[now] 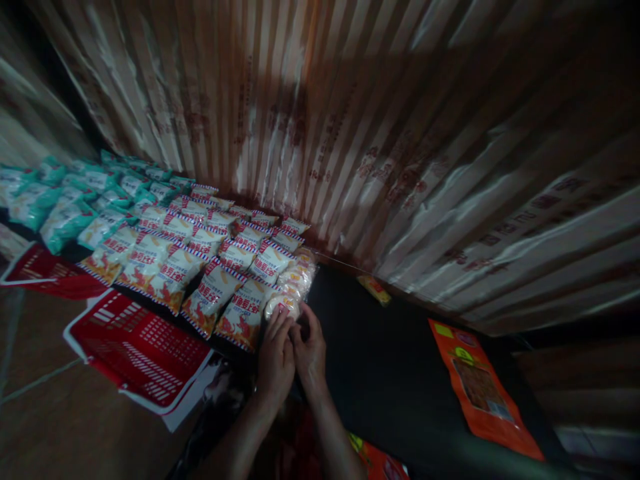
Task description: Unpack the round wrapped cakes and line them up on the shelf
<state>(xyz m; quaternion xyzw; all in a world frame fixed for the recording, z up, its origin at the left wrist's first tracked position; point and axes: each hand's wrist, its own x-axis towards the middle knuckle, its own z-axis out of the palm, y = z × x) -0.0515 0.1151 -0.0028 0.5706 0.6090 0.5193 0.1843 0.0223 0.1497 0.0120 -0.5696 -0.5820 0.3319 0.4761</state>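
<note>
Both our hands meet at a round pale packet [283,307] at the near end of a row on the black table [380,353].
Our left hand [276,353] lays its fingers on the packet and our right hand [310,350] curls loosely at its right edge; we cannot tell whether either grips it. Beside the row sit puffed, crinkly snack bags [167,273] with striped edges, then teal bags [75,213]. Red slotted plastic baskets [145,350] stand below the table's edge, over a tiled floor [40,367]. To our right lie a small yellow packet [374,290] and a flat orange pouch [485,390] with a clear window; behind rises a ribbed, shiny brown wall [320,120].
</note>
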